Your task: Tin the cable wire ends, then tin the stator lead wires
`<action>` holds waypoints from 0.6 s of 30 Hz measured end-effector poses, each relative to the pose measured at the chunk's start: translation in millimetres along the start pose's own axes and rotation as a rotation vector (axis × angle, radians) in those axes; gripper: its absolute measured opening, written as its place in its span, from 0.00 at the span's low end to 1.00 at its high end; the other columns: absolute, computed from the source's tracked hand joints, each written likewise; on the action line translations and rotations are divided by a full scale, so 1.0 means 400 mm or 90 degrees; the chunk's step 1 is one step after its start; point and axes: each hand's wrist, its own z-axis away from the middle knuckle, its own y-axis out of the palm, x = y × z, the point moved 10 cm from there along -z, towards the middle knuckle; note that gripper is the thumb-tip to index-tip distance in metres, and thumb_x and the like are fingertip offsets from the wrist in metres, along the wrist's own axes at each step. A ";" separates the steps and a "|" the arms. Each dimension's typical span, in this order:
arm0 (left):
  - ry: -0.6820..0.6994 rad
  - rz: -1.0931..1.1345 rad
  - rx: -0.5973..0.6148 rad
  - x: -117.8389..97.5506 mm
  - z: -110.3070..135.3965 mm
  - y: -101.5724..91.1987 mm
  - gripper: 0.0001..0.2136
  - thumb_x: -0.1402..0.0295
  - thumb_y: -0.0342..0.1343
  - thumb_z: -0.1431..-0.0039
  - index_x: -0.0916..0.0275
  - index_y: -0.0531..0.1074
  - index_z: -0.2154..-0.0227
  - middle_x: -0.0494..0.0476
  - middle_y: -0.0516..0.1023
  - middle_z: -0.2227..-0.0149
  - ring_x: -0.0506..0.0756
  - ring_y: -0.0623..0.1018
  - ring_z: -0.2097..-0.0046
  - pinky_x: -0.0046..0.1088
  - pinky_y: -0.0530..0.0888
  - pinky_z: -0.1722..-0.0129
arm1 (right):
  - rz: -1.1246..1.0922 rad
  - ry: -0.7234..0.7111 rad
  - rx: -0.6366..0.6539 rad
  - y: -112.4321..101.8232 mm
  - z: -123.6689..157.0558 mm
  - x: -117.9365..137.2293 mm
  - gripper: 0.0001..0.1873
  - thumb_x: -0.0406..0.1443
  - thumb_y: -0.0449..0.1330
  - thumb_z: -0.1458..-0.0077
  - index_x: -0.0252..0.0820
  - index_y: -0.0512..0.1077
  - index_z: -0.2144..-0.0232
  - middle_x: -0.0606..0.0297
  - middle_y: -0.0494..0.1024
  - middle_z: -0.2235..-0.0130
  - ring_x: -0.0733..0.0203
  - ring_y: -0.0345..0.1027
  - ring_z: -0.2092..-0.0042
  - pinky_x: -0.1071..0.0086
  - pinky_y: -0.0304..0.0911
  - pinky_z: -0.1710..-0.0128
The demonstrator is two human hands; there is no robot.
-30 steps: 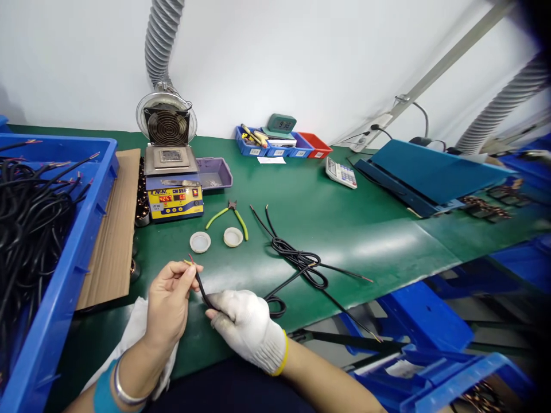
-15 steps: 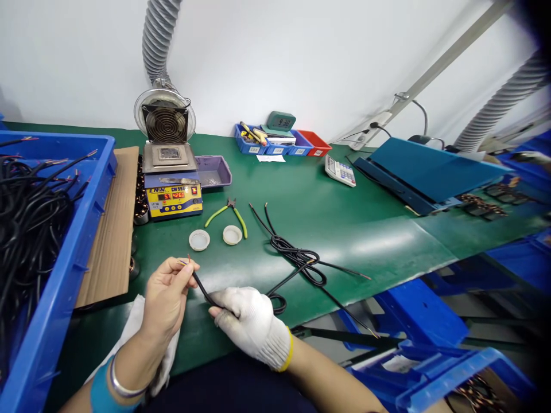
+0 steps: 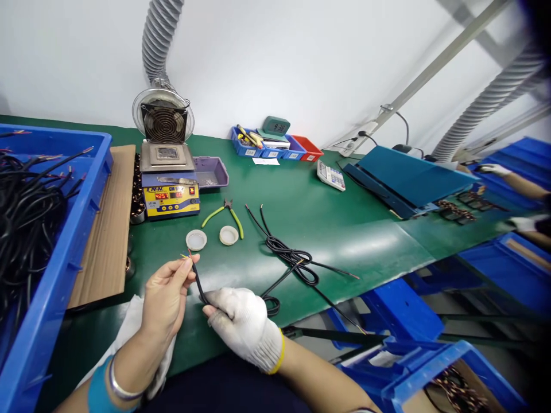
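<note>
Bare, my left hand [image 3: 167, 292] pinches the end of a black cable [image 3: 198, 282], where thin red and yellow wires stick out past the fingertips. My right hand [image 3: 243, 321], in a white knit glove, is closed round the same cable a little lower down. More black cable [image 3: 293, 252] lies in a loose bundle on the green table to the right, with several ends spread out. Beyond my hands are two small white round dishes, the left dish [image 3: 196, 240] and the right dish [image 3: 228, 235]. Green-handled cutters [image 3: 228, 207] lie open behind them.
A blue bin [image 3: 92, 172] full of black cables stands at the left beside cardboard [image 3: 103, 229]. At the back are a yellow soldering pot [image 3: 172, 201], a purple tray [image 3: 215, 169], small boxes and a calculator [image 3: 330, 175]. Far right, a co-worker's gloved hands [image 3: 495, 169] show.
The view has shifted slightly, so the table things sit further left. My left fingers still pinch the wire end, with the yellow wire showing more. A co-worker's hands have come further into view.
</note>
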 end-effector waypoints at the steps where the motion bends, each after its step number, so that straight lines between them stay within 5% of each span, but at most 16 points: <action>1: -0.001 0.005 0.000 0.001 -0.001 -0.001 0.10 0.66 0.70 0.66 0.64 0.75 0.81 0.54 0.79 0.73 0.46 0.72 0.74 0.21 0.71 0.73 | 0.001 0.007 0.006 -0.002 0.000 0.000 0.13 0.42 0.52 0.42 0.47 0.73 0.60 0.69 0.78 0.67 0.65 0.69 0.67 0.73 0.55 0.70; 7: -0.019 -0.088 0.075 0.011 0.019 0.028 0.13 0.63 0.68 0.62 0.65 0.74 0.77 0.53 0.77 0.75 0.46 0.70 0.76 0.21 0.70 0.75 | -0.020 0.106 -0.020 -0.114 -0.028 -0.053 0.16 0.42 0.50 0.41 0.47 0.74 0.58 0.67 0.77 0.65 0.66 0.69 0.64 0.75 0.58 0.65; 12: -0.138 -0.299 0.351 0.095 0.090 0.108 0.13 0.61 0.65 0.59 0.65 0.71 0.78 0.50 0.70 0.80 0.47 0.68 0.78 0.21 0.65 0.78 | 0.100 0.178 0.043 -0.232 -0.131 -0.110 0.17 0.46 0.51 0.43 0.49 0.75 0.61 0.69 0.76 0.69 0.64 0.68 0.67 0.74 0.55 0.69; 14: -0.174 -0.349 0.432 0.127 0.118 0.120 0.12 0.61 0.64 0.57 0.65 0.70 0.77 0.49 0.68 0.81 0.47 0.66 0.78 0.21 0.62 0.78 | 0.150 0.171 0.110 -0.243 -0.185 -0.119 0.16 0.46 0.52 0.45 0.49 0.76 0.63 0.69 0.76 0.70 0.65 0.67 0.69 0.75 0.53 0.71; 18: -0.193 -0.407 0.463 0.153 0.126 0.113 0.13 0.60 0.63 0.56 0.64 0.69 0.75 0.47 0.65 0.82 0.46 0.63 0.79 0.22 0.59 0.78 | 0.215 0.129 0.222 -0.220 -0.276 -0.119 0.14 0.44 0.54 0.49 0.48 0.78 0.67 0.69 0.76 0.71 0.66 0.66 0.71 0.76 0.51 0.74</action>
